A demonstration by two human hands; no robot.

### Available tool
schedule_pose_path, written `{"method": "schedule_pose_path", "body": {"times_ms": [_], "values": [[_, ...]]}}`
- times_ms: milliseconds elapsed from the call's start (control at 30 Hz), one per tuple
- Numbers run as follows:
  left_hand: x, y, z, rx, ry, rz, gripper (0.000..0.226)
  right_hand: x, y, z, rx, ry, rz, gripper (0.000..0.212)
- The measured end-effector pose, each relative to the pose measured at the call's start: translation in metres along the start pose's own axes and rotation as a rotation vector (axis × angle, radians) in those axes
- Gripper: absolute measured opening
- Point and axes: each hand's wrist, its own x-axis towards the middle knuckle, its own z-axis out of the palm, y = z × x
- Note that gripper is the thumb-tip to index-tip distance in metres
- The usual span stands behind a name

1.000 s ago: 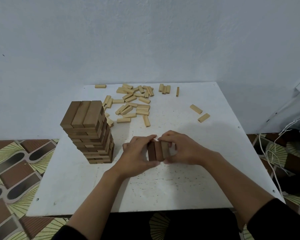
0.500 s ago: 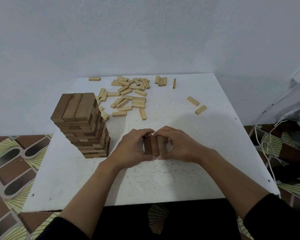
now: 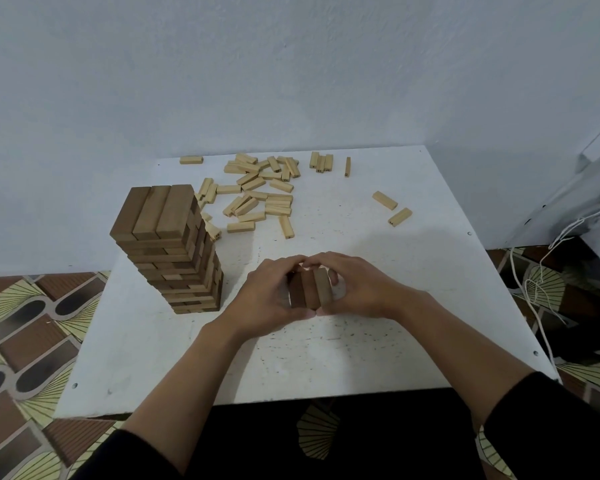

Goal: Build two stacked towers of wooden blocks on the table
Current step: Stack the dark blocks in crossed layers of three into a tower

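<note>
One white table (image 3: 361,358) carries everything: a finished tower (image 3: 174,251) near its left edge, loose blocks (image 3: 257,199) scattered toward the far edge, and a row of three blocks (image 3: 309,289) at the middle. The row lies flat, its blocks' long axes running from near edge to far edge. The left hand (image 3: 260,303) and right hand (image 3: 357,292) are equally near and clasp it from either side. Their fingers (image 3: 281,266) curl over the far ends, thumbs at the near ends, pressing the blocks flush. It looks like the second tower's base layer.

A: Where are the blocks?
B: A tall brown tower (image 3: 168,251) stands upright, left on the table (image 3: 361,358). At centre, a row of three brown blocks (image 3: 309,289), side by side. Pale loose blocks (image 3: 260,194) lie scattered behind.
</note>
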Motion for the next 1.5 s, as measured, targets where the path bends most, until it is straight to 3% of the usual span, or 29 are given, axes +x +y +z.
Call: {"method": "schedule_pose_path", "body": {"times_ms": [267,367,500,667,867,1000,1167,1267,1400,1500], "values": [[-0.001,0.001,-0.005,-0.008,-0.063,-0.018,0.101,-0.011,-0.001,0.004,-0.018,0.022,0.066,0.091],[-0.008,0.002,-0.01,-0.055,-0.059,-0.067,0.105,-0.019,0.0,0.006,0.016,0.085,0.126,0.083],[-0.026,0.002,-0.009,-0.172,0.013,-0.095,0.085,-0.031,-0.008,0.023,0.014,0.311,0.243,0.057],[-0.044,-0.001,0.002,-0.34,0.149,-0.126,0.049,-0.026,-0.033,0.054,-0.172,0.405,0.321,0.075],[-0.047,-0.001,0.003,-0.454,0.229,-0.173,0.041,-0.009,-0.044,0.074,-0.366,0.458,0.413,0.086],[-0.047,-0.005,0.006,-0.467,0.286,-0.188,0.042,-0.007,-0.042,0.079,-0.337,0.48,0.387,0.08],[-0.048,-0.01,0.011,-0.472,0.34,-0.181,0.038,-0.014,-0.036,0.073,-0.168,0.408,0.277,0.078],[-0.049,-0.01,0.013,-0.456,0.37,-0.17,0.035,-0.018,-0.031,0.059,-0.113,0.266,0.204,0.078],[-0.05,-0.006,0.014,-0.248,0.366,-0.123,0.038,-0.019,-0.021,0.038,-0.101,0.071,0.111,0.078],[-0.053,-0.005,0.015,-0.093,0.28,-0.095,0.048,-0.026,-0.018,0.029,-0.107,0.094,0.098,0.076]]}}
